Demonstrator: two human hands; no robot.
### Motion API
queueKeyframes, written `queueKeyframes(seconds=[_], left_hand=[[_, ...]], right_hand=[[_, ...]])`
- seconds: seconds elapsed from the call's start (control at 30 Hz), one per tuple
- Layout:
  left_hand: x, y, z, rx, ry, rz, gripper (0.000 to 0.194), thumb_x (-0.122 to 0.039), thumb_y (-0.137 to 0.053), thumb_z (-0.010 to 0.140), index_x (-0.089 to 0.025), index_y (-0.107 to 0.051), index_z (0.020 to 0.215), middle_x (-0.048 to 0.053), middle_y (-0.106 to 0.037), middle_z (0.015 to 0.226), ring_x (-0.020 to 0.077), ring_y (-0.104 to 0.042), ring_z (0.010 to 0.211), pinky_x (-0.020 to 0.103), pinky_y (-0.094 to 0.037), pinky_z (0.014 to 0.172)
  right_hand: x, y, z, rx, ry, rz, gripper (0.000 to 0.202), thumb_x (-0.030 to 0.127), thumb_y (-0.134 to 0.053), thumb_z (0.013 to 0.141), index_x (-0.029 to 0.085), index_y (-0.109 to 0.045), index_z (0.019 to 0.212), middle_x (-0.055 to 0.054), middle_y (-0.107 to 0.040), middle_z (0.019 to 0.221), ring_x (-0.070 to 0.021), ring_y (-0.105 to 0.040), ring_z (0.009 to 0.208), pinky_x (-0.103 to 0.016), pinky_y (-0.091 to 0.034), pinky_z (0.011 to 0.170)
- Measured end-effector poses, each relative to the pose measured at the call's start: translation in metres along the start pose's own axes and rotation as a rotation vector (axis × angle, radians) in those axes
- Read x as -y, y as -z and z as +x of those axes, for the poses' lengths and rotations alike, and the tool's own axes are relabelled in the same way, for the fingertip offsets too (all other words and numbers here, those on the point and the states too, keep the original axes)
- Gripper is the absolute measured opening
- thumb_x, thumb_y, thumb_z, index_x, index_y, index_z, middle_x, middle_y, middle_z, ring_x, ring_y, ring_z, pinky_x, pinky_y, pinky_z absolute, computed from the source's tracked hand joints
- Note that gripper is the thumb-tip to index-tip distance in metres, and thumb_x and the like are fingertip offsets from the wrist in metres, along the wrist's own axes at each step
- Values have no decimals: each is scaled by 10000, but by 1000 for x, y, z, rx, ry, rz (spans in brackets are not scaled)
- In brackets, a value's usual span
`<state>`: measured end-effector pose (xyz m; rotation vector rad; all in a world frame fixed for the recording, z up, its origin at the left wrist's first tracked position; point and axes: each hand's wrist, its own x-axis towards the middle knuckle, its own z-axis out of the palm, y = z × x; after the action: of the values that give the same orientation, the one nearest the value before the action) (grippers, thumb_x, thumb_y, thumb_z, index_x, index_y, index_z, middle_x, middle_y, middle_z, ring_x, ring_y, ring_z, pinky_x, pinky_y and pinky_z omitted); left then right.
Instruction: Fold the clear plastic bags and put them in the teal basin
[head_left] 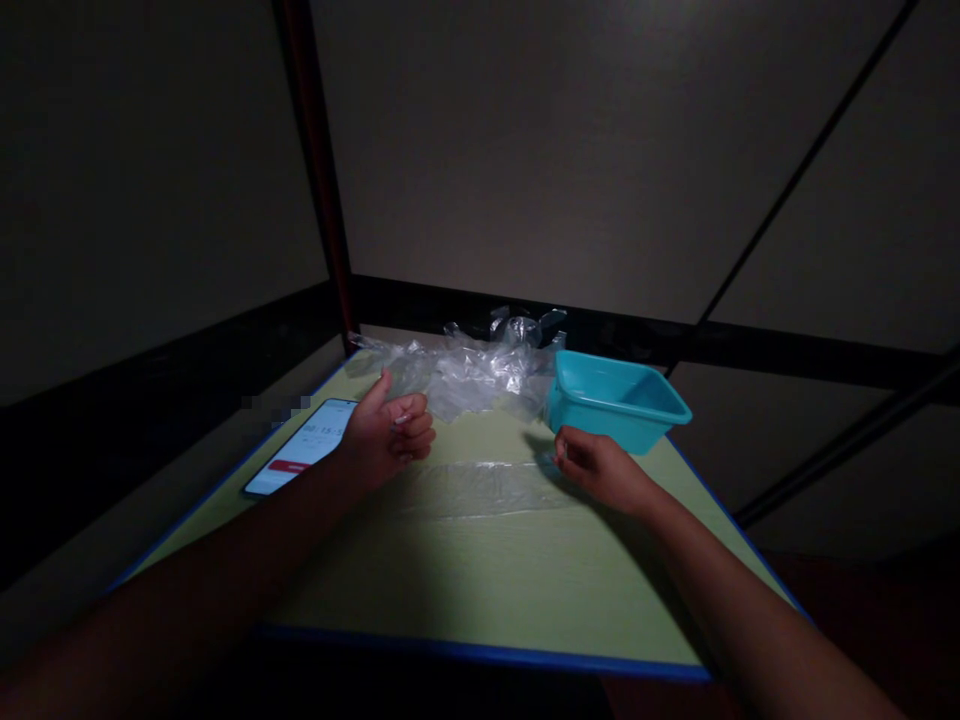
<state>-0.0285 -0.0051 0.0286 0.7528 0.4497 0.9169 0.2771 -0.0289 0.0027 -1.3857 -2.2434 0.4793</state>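
A clear plastic bag point(480, 489), folded into a long strip, lies flat across the table between my hands. My left hand point(390, 428) is over the strip's left end, its fingers curled in and its thumb sticking up; nothing shows in it. Near the strip's right end, in front of the basin, is my right hand point(596, 465) with the fingers bent together. Whatever its fingertips may hold is hidden. Whether either hand touches the strip, I cannot tell.
Crumpled clear plastic bags point(491, 370) are heaped at the table's far edge. A turquoise plastic basin point(611, 405) stands at the back right. On the left lies a lit phone point(307, 440), partly behind my left forearm. The pale green table point(480, 585) has a blue edge; walls stand behind it.
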Motion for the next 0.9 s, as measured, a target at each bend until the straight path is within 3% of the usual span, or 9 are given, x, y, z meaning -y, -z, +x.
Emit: queueKeyframes(seconds=[0.4, 0.67, 0.9], left_hand=[[2, 4, 1, 26, 5, 60, 644, -530, -117, 929, -200, -309, 411, -39, -242, 364, 93, -290, 298, 236, -285, 355], [1, 2, 0, 71, 30, 96, 676, -489, -85, 935, -185, -369, 402, -3, -316, 379, 120, -383, 344, 264, -359, 420], [2, 0, 0, 69, 54, 42, 598, -521, -176, 924, -184, -366, 468, 0, -363, 437, 141, -448, 408, 272, -385, 441]], right_hand=[[2, 1, -1, 30, -14, -68, 97, 282, -461, 807, 193, -492, 782, 25, -510, 598, -121, -457, 552, -228, -283, 520], [0, -1, 0, 44, -1, -82, 81, 262, -466, 804, 191, -497, 783, 15, -547, 621, -121, -470, 557, -225, -279, 519], [2, -1, -1, 57, -23, -97, 76, 257, -472, 791, 190, -506, 778, 7, -564, 619, -125, -474, 544, -226, -279, 514]])
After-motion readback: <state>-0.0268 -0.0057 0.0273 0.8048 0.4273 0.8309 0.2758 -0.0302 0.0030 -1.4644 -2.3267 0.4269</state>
